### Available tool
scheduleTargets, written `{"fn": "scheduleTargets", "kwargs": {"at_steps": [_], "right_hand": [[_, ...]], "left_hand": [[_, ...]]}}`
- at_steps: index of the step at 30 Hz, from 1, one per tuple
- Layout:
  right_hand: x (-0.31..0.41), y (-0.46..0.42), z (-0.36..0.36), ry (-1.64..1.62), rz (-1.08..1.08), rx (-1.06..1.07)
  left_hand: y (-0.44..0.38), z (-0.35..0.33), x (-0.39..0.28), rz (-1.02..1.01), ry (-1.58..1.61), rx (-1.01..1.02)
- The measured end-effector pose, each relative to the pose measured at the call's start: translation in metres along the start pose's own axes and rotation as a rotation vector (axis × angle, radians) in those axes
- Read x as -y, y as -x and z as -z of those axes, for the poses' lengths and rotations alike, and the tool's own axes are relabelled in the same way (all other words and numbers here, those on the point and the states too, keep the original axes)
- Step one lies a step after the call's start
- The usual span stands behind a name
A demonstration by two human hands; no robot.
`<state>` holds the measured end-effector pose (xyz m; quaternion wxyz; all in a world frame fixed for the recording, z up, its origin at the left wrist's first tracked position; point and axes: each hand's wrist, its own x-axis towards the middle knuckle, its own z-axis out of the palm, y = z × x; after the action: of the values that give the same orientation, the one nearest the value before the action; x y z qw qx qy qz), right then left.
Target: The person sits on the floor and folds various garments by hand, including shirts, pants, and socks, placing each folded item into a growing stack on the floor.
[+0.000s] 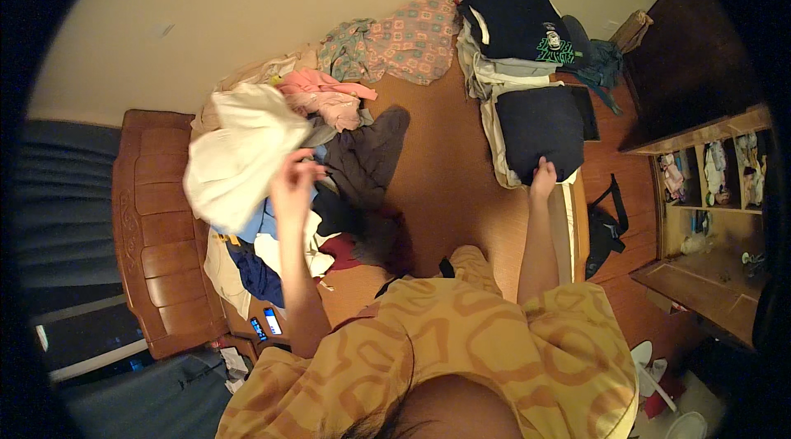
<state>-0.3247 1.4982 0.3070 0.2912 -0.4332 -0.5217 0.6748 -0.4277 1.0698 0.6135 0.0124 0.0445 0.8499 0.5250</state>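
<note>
My left hand (296,174), blurred by motion, is over the loose clothes on the left of the bed. Right beside it a white garment (241,155) is spread out, also blurred; whether my fingers grip it is not clear. Under and around that cloth lie a dark grey-brown garment (364,152), a pink garment (321,96) and a navy one (256,272). On the right, my right hand (544,178) has its fingers on the near edge of a dark folded garment (537,130). This garment tops a low stack of lighter cloth.
Behind that stack stands a folded black T-shirt with a green print (519,19) on other clothes. Patterned fabric (414,37) lies along the wall. Two phones (272,320) sit near the wooden headboard (167,235). An open cabinet (710,216) and a black bag (602,235) are beyond the bed's right edge.
</note>
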Motion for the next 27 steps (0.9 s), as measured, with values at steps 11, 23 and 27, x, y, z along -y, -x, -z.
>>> {"fn": "scheduleTargets", "kwargs": {"at_steps": [11,23,27], "right_hand": [[0.338,0.202,-0.086,-0.239,0.566,0.626],[0.192,0.133,-0.097,0.189,0.141,0.783],[0.095,0.025,-0.024,0.799,0.226,0.376]], "left_hand": [[0.05,-0.138,-0.101,-0.423,0.035,0.035],[-0.036,0.015,-0.018,0.281,0.208,-0.045],[-0.067,0.099,-0.056,0.131,0.192,-0.33]]}}
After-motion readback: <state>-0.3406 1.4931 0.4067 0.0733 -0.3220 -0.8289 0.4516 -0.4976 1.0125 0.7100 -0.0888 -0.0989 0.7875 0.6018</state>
